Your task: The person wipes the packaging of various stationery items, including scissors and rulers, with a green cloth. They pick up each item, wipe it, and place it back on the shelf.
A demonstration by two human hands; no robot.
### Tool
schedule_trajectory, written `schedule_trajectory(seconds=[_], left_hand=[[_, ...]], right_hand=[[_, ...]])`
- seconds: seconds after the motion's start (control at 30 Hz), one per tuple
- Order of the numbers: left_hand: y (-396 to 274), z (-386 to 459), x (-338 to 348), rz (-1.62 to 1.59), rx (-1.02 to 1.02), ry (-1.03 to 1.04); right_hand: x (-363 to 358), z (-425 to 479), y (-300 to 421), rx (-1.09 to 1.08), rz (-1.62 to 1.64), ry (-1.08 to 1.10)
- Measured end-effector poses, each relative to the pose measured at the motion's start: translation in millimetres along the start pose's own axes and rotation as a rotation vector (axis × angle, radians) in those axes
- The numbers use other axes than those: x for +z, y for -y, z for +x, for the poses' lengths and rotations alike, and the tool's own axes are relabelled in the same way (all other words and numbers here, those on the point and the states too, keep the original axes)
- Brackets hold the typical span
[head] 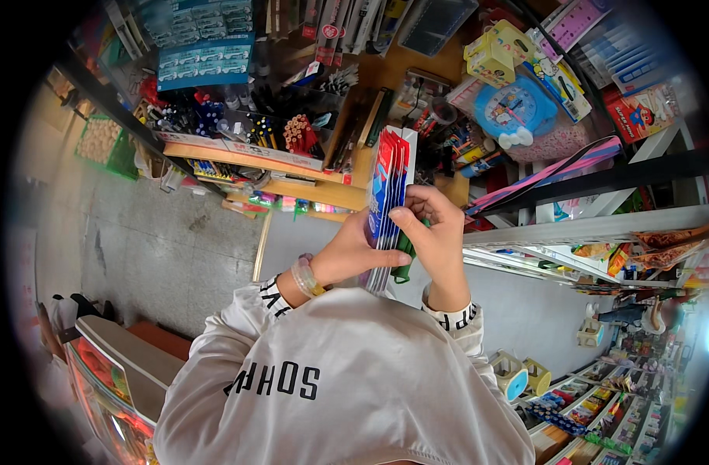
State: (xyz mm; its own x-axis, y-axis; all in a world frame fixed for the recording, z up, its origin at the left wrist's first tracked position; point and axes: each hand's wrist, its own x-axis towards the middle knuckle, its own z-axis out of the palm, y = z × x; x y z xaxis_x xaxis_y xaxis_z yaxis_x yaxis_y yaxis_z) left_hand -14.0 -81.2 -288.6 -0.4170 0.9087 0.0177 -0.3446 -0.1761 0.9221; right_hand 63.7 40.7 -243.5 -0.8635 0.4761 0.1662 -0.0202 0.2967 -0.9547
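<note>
Close to my chest, my left hand [354, 250] grips a stack of flat red and blue packets [389, 192] from the left side, its thumb across their edges. The packets stand upright, side by side, with a white card or box edge behind them. My right hand [433, 232] is at the stack's right side, its thumb on the packet edges and its fingers curled behind. A green object [402, 270], partly hidden, shows between the stack and my right palm. A bracelet of pale beads is on my left wrist.
Wooden shelves ahead hold pens, red pencils [301, 135] and a blue alarm clock [514, 107]. White metal racks [592, 226] with packaged goods run along the right. A green crate of eggs [101, 142] stands at the far left. Another person is partly visible at far right.
</note>
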Motion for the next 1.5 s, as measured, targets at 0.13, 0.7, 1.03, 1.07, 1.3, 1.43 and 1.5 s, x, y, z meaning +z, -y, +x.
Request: schedule_trajectory(seconds=[0.13,0.7,1.03,1.07,1.3,1.43,1.5], left_hand=[[-5,1,0,-0.014,-0.076,0.039],[-4,6,5,0.107,-0.039,-0.136],[15,7,6,0.560,0.200,-0.396],[15,7,6,0.610,0.237,-0.427],[12,9,3,0.760,0.301,-0.490],[15,10,1,0.787,0.302,-0.479],[14,12,2,0.813,0.304,-0.490]], right_hand=[[-2,1,-1,0.016,0.065,-0.002],[6,7,-3,-0.042,-0.028,-0.267],[11,18,7,-0.156,-0.110,-0.420],[12,17,4,-0.158,-0.078,-0.417],[14,16,7,-0.121,0.021,-0.389],[11,18,13,-0.135,-0.002,-0.367],[9,19,18,-0.109,-0.020,-0.374]])
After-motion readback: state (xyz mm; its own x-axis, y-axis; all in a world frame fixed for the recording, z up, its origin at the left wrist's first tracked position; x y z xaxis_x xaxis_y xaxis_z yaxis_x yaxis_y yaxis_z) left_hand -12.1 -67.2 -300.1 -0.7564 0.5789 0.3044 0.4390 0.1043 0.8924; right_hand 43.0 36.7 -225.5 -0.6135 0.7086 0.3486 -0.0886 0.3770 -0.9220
